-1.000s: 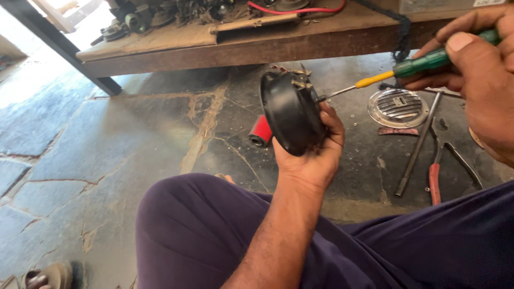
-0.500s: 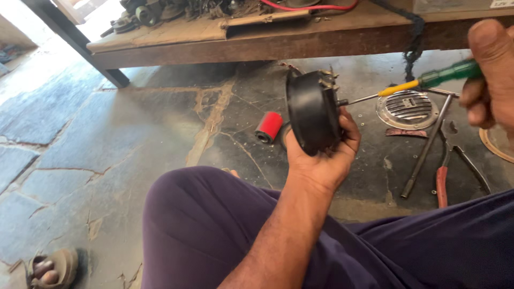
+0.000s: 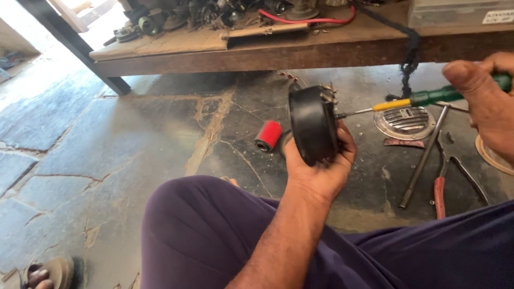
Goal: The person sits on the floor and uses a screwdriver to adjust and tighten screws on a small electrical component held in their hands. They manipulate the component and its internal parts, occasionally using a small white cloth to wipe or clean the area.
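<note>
The left hand [image 3: 321,163] was clenched around a round black housing [image 3: 313,131], gripping it from below with the fingers wrapped up its far side and the thumb against its near rim. The housing was a squat, drum-shaped piece with a smooth dark shell, held on edge above the floor, and small metal terminals stood out from the face turned toward the right. The right hand [image 3: 487,101] was closed around the green handle of a screwdriver [image 3: 423,99], thumb pressed along the top. The tool had a yellow collar and a thin steel shaft that ran level to the left, its tip meeting the terminal side of the housing. The left forearm rose from the lower middle of the view, above legs in dark purple trousers [image 3: 214,235].

On the cracked stone floor [image 3: 107,155] behind the housing lay a small red cylinder [image 3: 269,135]. To the right sat a round metal grille [image 3: 404,123], a long steel rod [image 3: 425,158] and a pair of red-handled pliers [image 3: 441,182], close together. A low wooden bench [image 3: 257,51] ran across the top, heaped with dark metal parts and a red cable [image 3: 310,20]. A sandalled foot [image 3: 45,273] showed at the lower left corner.
</note>
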